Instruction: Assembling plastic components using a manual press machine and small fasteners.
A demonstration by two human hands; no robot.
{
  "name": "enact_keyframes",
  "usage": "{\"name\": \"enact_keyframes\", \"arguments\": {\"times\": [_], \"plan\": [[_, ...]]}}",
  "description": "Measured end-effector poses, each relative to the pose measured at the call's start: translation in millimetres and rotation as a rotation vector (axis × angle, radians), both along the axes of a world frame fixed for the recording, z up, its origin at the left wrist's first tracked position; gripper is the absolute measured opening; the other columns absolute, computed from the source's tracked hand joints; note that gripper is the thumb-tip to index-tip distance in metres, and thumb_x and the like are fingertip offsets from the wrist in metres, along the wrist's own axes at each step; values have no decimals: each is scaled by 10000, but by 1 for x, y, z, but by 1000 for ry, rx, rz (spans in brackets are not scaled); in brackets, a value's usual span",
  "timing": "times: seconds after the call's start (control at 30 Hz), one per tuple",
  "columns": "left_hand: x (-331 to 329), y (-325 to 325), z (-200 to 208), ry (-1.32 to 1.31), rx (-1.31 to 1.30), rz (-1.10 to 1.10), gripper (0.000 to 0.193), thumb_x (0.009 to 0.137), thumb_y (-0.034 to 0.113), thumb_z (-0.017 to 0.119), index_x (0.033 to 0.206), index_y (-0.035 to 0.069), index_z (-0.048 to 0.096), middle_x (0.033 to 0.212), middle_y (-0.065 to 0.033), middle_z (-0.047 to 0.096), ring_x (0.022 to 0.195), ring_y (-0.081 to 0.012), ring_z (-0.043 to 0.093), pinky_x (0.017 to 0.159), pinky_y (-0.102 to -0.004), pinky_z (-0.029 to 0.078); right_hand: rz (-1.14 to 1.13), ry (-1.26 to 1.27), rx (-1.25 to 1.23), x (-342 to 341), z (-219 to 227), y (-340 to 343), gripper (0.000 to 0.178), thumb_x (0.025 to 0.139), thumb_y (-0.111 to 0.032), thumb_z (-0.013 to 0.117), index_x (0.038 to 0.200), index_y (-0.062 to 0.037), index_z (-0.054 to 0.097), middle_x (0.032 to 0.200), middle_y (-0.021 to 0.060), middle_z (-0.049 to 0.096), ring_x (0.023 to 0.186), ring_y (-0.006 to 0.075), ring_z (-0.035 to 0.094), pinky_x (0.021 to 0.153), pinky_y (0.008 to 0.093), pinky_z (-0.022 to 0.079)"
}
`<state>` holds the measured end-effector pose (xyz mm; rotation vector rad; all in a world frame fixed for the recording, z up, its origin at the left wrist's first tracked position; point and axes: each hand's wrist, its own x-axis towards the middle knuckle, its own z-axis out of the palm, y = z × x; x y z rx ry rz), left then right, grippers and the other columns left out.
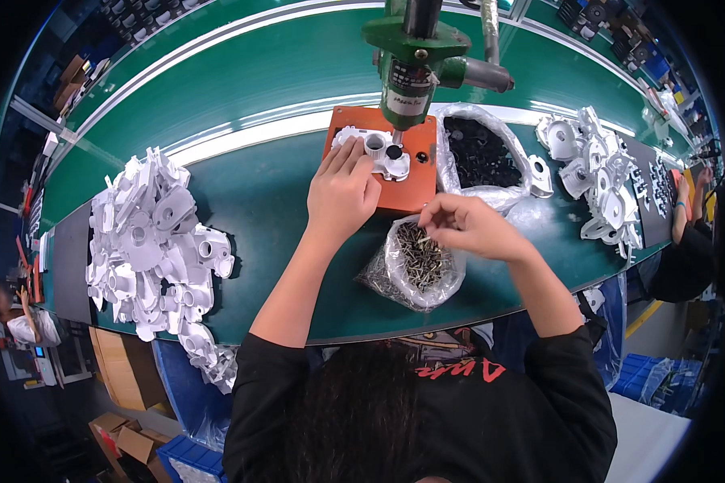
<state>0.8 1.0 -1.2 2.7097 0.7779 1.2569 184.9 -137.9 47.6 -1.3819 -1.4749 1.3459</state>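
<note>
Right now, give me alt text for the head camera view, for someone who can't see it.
A person's left hand steadies a white plastic part on an orange fixture under a green press tool, while the right hand picks at a bag of screws.

Green bench (pixel 266 201), curved by the lens, w/ a pale strip running along its length behind the work spot. Directly on it: big heap of white plastic parts (pixel 149 241) at left, spilling over the front edge; orange fixture block (pixel 395 173) at centre; clear bag of small metal screws (pixel 415 262) just in front of the block; clear bag of black parts (pixel 479 157) right beside the block; second pile of white parts (pixel 592 173) further right.
</note>
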Motion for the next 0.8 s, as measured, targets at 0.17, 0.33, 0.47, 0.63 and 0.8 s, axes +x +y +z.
{"name": "enact_keyframes", "arguments": {"times": [0.17, 0.33, 0.47, 0.63, 0.8], "plan": [[-1, 0, 0, -1, 0, 7, 159, 725, 60, 565, 859, -24, 590, 1095, -213, 629, 1072, -344, 590, 964, -433, 448, -134, 62, 1, 16, 10, 38, 185, 819, -16, 601, 992, 26, 554, 848, 31, 592, 671, 69, 570, 609, 204, 461], [0, 0, 1, -10, -2, -1, 144, 726, 58, 564, 846, -19, 584, 1094, -211, 627, 1070, -345, 589, 960, -434, 449, -165, 1, 21, 24, 22, 85, 229, 802, -22, 608, 1010, 44, 539, 925, 94, 624, 710, 111, 594, 622, 238, 480], [1, 0, 2, -18, -4, -13, 133, 717, 58, 569, 828, -15, 574, 1089, -211, 625, 1064, -350, 588, 950, -436, 453, -21, -112, -29, 29, 22, 110, 211, 803, -17, 611, 1006, -7, 553, 834, 72, 637, 703, 125, 602, 602, 244, 479], [0, 0, 1, -31, 3, -15, 125, 706, 57, 576, 812, -8, 566, 1080, -214, 626, 1058, -356, 588, 945, -437, 455, 27, -73, -37, 32, 15, 119, 230, 804, -6, 597, 1029, -25, 555, 815, 59, 641, 702, 122, 604, 597, 244, 479], [1, 1, 1, -26, 13, -13, 123, 704, 58, 579, 809, -3, 566, 1076, -216, 627, 1051, -359, 591, 941, -437, 458, 93, -103, -61, 34, 16, 122, 252, 804, 3, 590, 1051, -31, 552, 818, 58, 641, 703, 118, 604, 601, 244, 479]]}}
